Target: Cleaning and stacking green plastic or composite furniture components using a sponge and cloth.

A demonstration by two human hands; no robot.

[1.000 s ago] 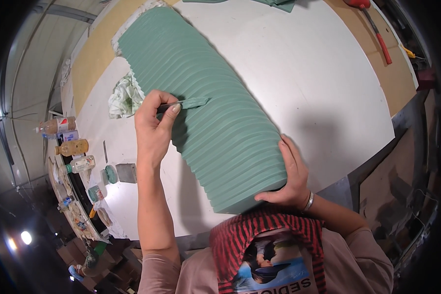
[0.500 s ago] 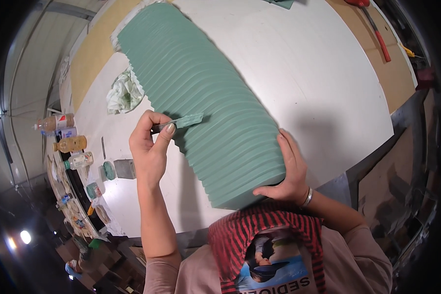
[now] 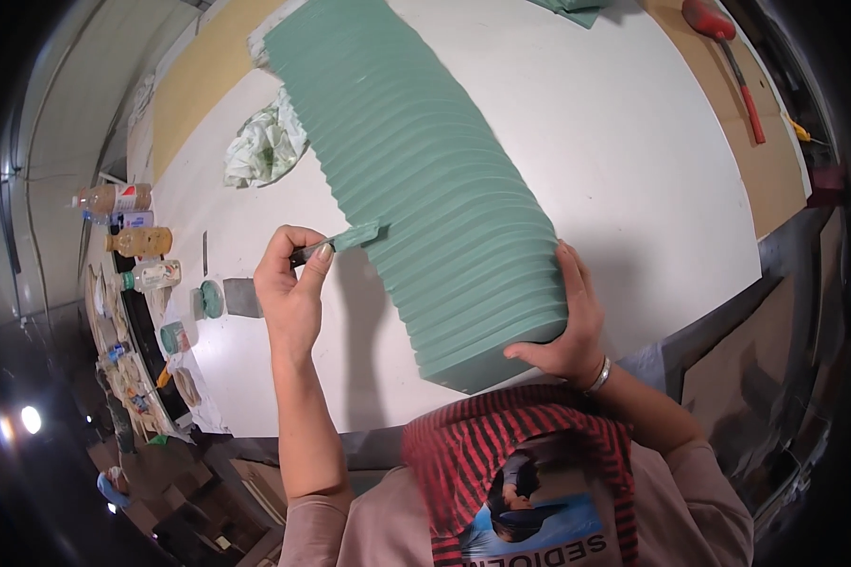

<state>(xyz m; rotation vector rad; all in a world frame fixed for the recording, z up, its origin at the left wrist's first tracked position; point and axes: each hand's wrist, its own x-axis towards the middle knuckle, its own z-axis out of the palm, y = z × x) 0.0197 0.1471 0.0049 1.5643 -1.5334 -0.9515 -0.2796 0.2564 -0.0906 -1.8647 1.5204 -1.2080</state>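
A long stack of thin green sheets [image 3: 444,189] lies across the white table, fanned out so that their edges overlap in steps. My left hand [image 3: 291,288] pinches a dark-handled spatula [image 3: 357,234] between thumb and fingers. Its flat end is coated in green and reaches the stack's left edge; whether it touches the sheets I cannot tell. At the near right corner, my right hand [image 3: 577,317] grips the stack, with the thumb on the end face and the fingers along the right side.
A crumpled, green-stained white cloth [image 3: 267,146] lies left of the stack. A grey block [image 3: 243,298], a green-smeared jar [image 3: 210,299] and several bottles [image 3: 142,241] stand at the left. A red-handled tool [image 3: 723,47] rests on brown board [image 3: 770,170] at the far right.
The view has shifted a little, so the stack and cloth appear farther right. Relative to the stack, the spatula has drawn back toward its left edge. My right hand keeps its hold.
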